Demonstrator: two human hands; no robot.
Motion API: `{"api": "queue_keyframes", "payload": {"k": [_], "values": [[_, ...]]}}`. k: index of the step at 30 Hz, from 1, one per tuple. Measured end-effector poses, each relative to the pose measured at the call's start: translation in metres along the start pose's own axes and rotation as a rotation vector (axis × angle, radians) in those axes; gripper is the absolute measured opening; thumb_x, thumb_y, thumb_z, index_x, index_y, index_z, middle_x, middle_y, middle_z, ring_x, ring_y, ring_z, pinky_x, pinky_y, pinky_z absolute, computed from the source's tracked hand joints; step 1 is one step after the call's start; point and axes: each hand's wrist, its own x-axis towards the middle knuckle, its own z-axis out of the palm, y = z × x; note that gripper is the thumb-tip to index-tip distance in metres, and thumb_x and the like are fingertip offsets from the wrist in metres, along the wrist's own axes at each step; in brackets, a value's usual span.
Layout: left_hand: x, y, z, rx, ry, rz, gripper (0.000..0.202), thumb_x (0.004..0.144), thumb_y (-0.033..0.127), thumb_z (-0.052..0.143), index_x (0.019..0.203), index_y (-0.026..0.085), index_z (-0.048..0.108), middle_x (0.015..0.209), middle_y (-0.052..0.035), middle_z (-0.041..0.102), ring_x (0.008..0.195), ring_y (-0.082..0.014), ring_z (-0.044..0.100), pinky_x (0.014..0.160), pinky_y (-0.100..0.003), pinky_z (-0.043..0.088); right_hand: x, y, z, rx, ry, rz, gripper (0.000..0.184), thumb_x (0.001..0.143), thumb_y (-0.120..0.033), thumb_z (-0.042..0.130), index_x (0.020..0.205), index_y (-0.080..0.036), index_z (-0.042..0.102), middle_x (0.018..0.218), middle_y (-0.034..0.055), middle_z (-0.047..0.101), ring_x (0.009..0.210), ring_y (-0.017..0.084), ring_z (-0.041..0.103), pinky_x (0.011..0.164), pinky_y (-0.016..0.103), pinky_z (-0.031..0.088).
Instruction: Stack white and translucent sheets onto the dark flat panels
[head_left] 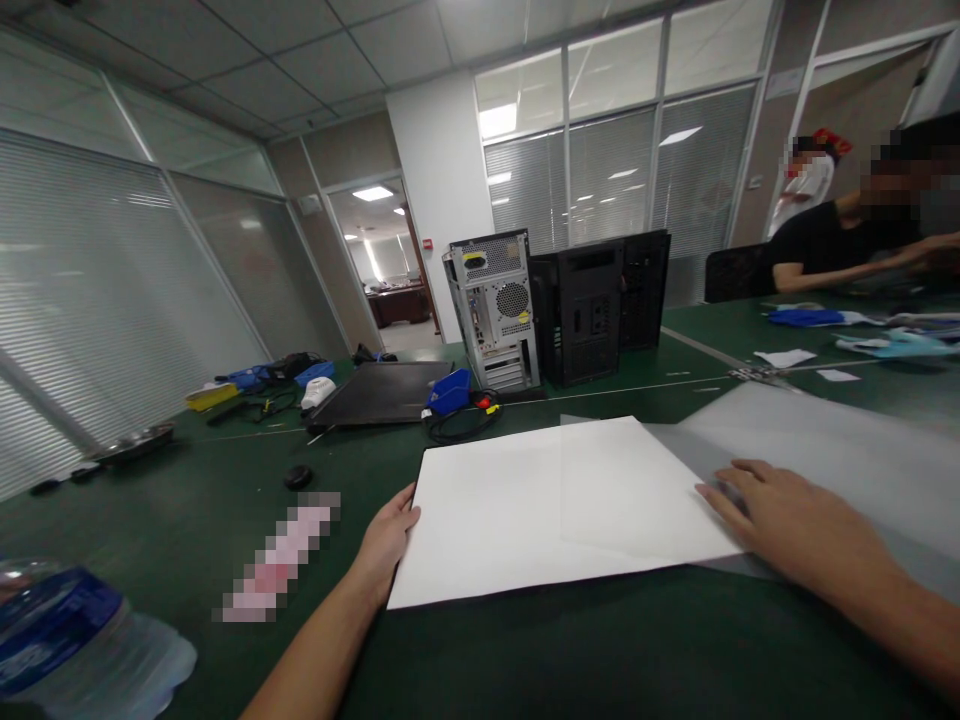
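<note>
A large white sheet of paper (487, 510) lies across the green table in front of me. My left hand (390, 540) grips its left edge, thumb on top and the other fingers mostly hidden. A translucent plastic sheet (817, 440) overlaps the paper's right part and spreads off to the right. My right hand (802, 515) rests on this plastic by the paper's right edge, fingers apart and slightly bent. A greyish patch shows between thumb and forefinger; I cannot tell what it is.
Behind the paper stand an open computer case (499, 310) and a black case (585, 310). A flat black panel (382, 392), a blue plug-like item (450, 392) and cables lie left of them. A water bottle (82, 640) is at lower left. Another person (832, 240) sits at right.
</note>
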Motion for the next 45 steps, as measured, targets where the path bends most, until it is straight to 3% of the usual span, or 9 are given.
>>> {"api": "queue_keyframes", "payload": {"k": [5,11,16,20,23,29,36,41,45], "values": [[-0.001,0.002,0.002,-0.003,0.018,-0.005,0.059,0.080,0.004,0.054,0.138,0.013,0.045,0.111,-0.0156,0.071,0.078,-0.0215,0.072,0.069,-0.032,0.057,-0.003,-0.001,0.016,-0.056,-0.107,0.032,0.069,0.083,-0.070,0.033,0.118,-0.019,0.063,0.123,0.0150,0.059,0.105,0.035,0.057,0.088,0.056,0.045],[-0.004,0.003,0.004,0.042,0.036,-0.010,0.057,0.083,0.006,0.052,0.139,0.014,0.044,0.109,-0.0151,0.071,0.073,-0.0204,0.072,0.062,-0.030,0.056,-0.002,-0.021,0.007,0.114,-0.150,-0.105,0.058,0.090,-0.061,0.030,0.133,-0.028,0.052,0.137,0.0019,0.051,0.124,0.024,0.048,0.108,0.047,0.036],[-0.008,0.004,0.006,0.026,0.028,-0.002,0.058,0.082,0.005,0.051,0.139,0.014,0.044,0.107,-0.0148,0.072,0.070,-0.0199,0.071,0.062,-0.030,0.056,0.000,-0.009,0.004,-0.019,-0.094,-0.024,0.063,0.087,-0.063,0.032,0.121,-0.019,0.062,0.125,0.0103,0.059,0.108,0.030,0.057,0.096,0.053,0.043],[-0.008,0.005,0.007,0.025,0.030,-0.009,0.058,0.082,0.004,0.050,0.139,0.014,0.045,0.110,-0.0152,0.071,0.073,-0.0199,0.072,0.064,-0.031,0.057,-0.002,-0.009,0.005,0.111,-0.215,-0.095,0.059,0.089,-0.062,0.031,0.128,-0.024,0.057,0.133,0.0055,0.054,0.117,0.026,0.053,0.102,0.049,0.041],[-0.007,0.005,0.007,0.026,0.047,-0.007,0.059,0.081,0.002,0.051,0.138,0.012,0.045,0.111,-0.0158,0.070,0.079,-0.0207,0.072,0.069,-0.031,0.057,-0.002,-0.016,0.002,0.169,-0.196,-0.182,0.056,0.089,-0.059,0.035,0.134,-0.030,0.050,0.140,0.0005,0.047,0.127,0.024,0.045,0.109,0.047,0.035],[-0.003,0.003,0.005,0.008,0.041,0.002,0.057,0.080,0.001,0.051,0.135,0.013,0.049,0.117,-0.0150,0.068,0.087,-0.0203,0.071,0.075,-0.030,0.056,-0.002,-0.019,0.001,0.069,-0.142,-0.137,0.056,0.089,-0.059,0.034,0.120,-0.023,0.064,0.125,0.0072,0.059,0.113,0.027,0.056,0.100,0.049,0.043],[-0.006,0.004,0.006,0.016,0.048,-0.006,0.057,0.082,0.002,0.050,0.137,0.013,0.046,0.115,-0.0152,0.069,0.081,-0.0196,0.071,0.072,-0.030,0.056,-0.009,-0.028,0.005,0.134,-0.247,-0.313,0.056,0.089,-0.059,0.038,0.137,-0.032,0.047,0.144,-0.0006,0.042,0.132,0.026,0.040,0.109,0.048,0.035],[-0.004,0.003,0.005,0.058,0.066,-0.008,0.052,0.083,0.007,0.051,0.135,0.014,0.049,0.110,-0.0143,0.071,0.073,-0.0183,0.071,0.059,-0.026,0.054,-0.013,-0.036,0.007,0.137,-0.241,-0.389,0.059,0.089,-0.058,0.038,0.142,-0.033,0.039,0.149,-0.0004,0.034,0.137,0.024,0.032,0.113,0.047,0.030],[0.001,0.000,0.002,0.027,0.064,-0.002,0.052,0.084,0.009,0.053,0.136,0.013,0.048,0.105,-0.0141,0.072,0.072,-0.0187,0.071,0.060,-0.027,0.054,-0.016,-0.040,0.008,0.141,-0.231,-0.408,0.058,0.090,-0.057,0.038,0.144,-0.034,0.036,0.150,-0.0002,0.032,0.138,0.024,0.030,0.113,0.048,0.029]]}}
